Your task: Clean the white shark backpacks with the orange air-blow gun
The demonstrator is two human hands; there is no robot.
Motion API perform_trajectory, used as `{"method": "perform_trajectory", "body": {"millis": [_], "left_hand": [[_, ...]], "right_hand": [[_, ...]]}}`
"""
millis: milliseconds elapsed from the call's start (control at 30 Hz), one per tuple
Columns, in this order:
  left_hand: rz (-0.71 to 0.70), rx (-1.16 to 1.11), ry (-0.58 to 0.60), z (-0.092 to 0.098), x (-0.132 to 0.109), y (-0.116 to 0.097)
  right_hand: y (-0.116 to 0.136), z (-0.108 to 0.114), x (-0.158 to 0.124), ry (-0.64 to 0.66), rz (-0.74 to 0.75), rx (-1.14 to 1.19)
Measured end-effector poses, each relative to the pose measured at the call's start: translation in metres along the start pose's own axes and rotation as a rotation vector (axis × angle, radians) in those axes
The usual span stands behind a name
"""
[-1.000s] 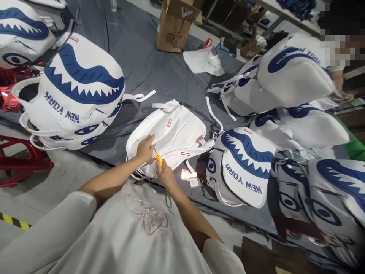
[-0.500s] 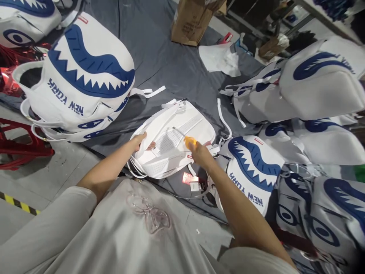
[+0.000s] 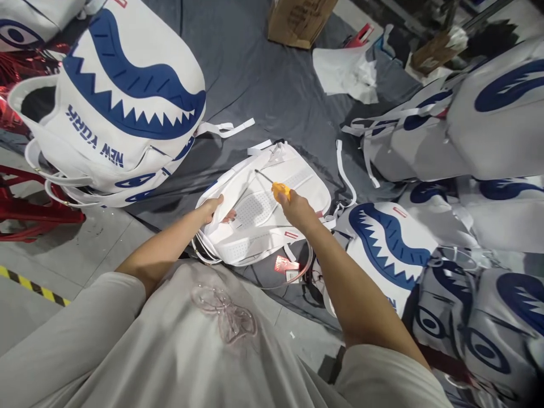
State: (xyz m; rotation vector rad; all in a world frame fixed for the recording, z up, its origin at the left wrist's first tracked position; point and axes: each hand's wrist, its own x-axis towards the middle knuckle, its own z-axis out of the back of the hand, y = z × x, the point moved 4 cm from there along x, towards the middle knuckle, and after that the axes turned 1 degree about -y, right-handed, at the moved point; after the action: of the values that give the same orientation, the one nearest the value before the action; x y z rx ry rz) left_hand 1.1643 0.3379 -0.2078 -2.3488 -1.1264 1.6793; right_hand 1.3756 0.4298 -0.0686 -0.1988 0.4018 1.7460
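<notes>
A white backpack [image 3: 304, 170] lies on the dark cloth in front of me, its dotted back panel facing up. My left hand [image 3: 215, 209] grips a white strap at the backpack's left side, with fingertips showing beneath it. In my right hand [image 3: 293, 207] is a tool with an orange handle [image 3: 280, 191]. Its thin metal shaft points up and left over the backpack, near the strap's edge; whether the tip touches is too small to tell. A red and white tag [image 3: 287, 265] lies just below the backpack.
White backpacks with blue shark mouths [image 3: 140, 79] are stacked at the left, and more [image 3: 386, 243] lie at the right. A cardboard box [image 3: 300, 22] and white plastic sheet [image 3: 346, 73] are at the back. A red stool [image 3: 38, 204] stands at the left.
My right hand and the orange-handled tool have shifted slightly up relative to the backpack. The camera view has moved a little, and my left hand still holds the strap.
</notes>
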Motion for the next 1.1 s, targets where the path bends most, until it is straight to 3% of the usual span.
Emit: {"method": "perform_trajectory", "body": {"millis": [100, 467, 733, 967, 1033, 1100], "left_hand": [[0.018, 0.002, -0.035, 0.001, 0.001, 0.002], [-0.066, 0.118, -0.081, -0.009, 0.001, 0.005], [-0.161, 0.117, -0.136, -0.011, 0.003, 0.008], [-0.245, 0.256, -0.157, -0.013, -0.005, 0.008], [-0.279, 0.342, -0.168, -0.013, -0.011, 0.000], [-0.354, 0.575, -0.228, -0.015, -0.017, -0.019]], "right_hand": [[0.005, -0.007, -0.005, 0.062, 0.040, -0.054], [0.049, -0.003, 0.003, -0.001, 0.050, -0.232], [0.064, -0.006, 0.002, -0.027, 0.047, -0.385], [0.055, 0.005, -0.016, 0.003, -0.053, -0.315], [0.047, 0.002, -0.030, 0.040, -0.060, -0.243], [0.039, -0.009, -0.042, 0.065, -0.080, -0.148]]}}
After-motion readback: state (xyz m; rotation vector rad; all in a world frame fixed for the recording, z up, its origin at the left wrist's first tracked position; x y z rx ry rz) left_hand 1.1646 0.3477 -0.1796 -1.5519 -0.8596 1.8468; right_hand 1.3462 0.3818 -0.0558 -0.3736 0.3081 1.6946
